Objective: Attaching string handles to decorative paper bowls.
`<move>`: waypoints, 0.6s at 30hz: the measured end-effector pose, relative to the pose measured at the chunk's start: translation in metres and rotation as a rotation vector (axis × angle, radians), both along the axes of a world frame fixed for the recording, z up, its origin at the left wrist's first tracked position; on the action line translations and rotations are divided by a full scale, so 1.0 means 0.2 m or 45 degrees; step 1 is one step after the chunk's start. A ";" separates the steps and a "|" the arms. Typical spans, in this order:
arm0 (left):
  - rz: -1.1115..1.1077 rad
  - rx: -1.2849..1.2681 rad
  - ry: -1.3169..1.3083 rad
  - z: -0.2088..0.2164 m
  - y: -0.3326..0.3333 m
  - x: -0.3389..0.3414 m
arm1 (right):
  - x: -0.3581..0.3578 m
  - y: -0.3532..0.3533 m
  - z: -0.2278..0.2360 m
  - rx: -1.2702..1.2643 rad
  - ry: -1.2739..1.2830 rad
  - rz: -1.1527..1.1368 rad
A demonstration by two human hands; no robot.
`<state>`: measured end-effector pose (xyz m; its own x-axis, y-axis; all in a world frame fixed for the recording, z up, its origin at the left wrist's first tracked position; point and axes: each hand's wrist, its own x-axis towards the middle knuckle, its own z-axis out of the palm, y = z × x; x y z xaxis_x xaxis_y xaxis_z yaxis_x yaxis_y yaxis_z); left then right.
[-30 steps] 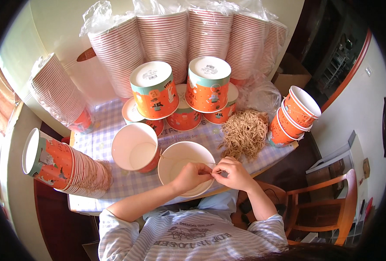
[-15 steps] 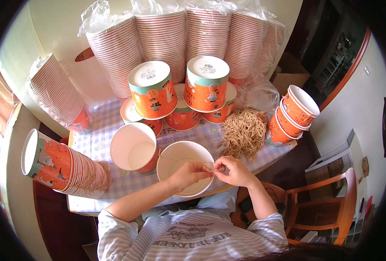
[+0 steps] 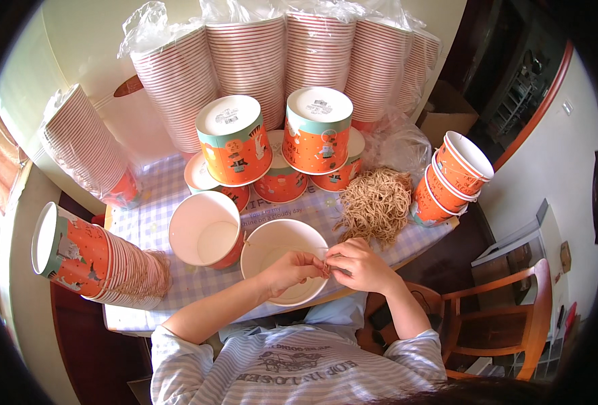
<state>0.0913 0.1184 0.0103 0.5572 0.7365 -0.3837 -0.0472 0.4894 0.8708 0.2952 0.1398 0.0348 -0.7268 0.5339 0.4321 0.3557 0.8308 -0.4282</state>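
In front of me stands an upright paper bucket [image 3: 266,236], its white inside showing. Over its right rim my left hand [image 3: 291,273] and my right hand [image 3: 358,265] meet, fingertips pinched together on a thin tan cord [image 3: 326,270]. A short bit of cord sticks up at the bucket's left rim; how it runs from there to my hands is hard to make out. Touching or nearly touching on the left is a second upright paper bucket [image 3: 206,231]. A heap of tan cords [image 3: 376,206] lies just beyond my right hand.
Upside-down orange buckets [image 3: 234,152] are piled in the middle. Tall plastic-wrapped stacks [image 3: 245,74] line the back, another [image 3: 86,142] the left. A nested stack [image 3: 103,260] with cords on it leans at front left; corded buckets [image 3: 447,179] stand right, near a wooden chair [image 3: 501,324].
My right hand has turned and its fingers have closed in more over the cord, beside the left fingertips. The cord stretch seen over the bucket is less visible. The buckets stay put.
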 end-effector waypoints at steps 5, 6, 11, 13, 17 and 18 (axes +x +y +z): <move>0.041 0.089 -0.031 0.00 -0.01 0.01 | 0.00 0.01 -0.02 -0.026 -0.015 0.002; 0.110 0.133 -0.120 -0.01 -0.02 0.01 | 0.00 0.00 -0.01 -0.038 0.005 -0.019; 0.166 0.548 0.334 0.02 -0.03 0.01 | -0.01 -0.02 -0.01 -0.056 0.053 -0.065; 0.168 0.658 0.427 0.03 -0.03 0.01 | -0.02 -0.03 -0.01 0.005 0.137 -0.075; 0.211 0.831 0.553 0.04 -0.03 0.01 | -0.01 -0.01 -0.05 0.047 0.138 0.014; 0.218 0.861 0.579 0.04 -0.03 0.01 | -0.01 -0.01 -0.05 0.047 0.122 0.021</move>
<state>0.0937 0.1118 0.0189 0.3138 0.9494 0.0114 0.3536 -0.1280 0.9266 0.2937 0.1377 0.0247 -0.6896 0.5048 0.5192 0.3007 0.8519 -0.4288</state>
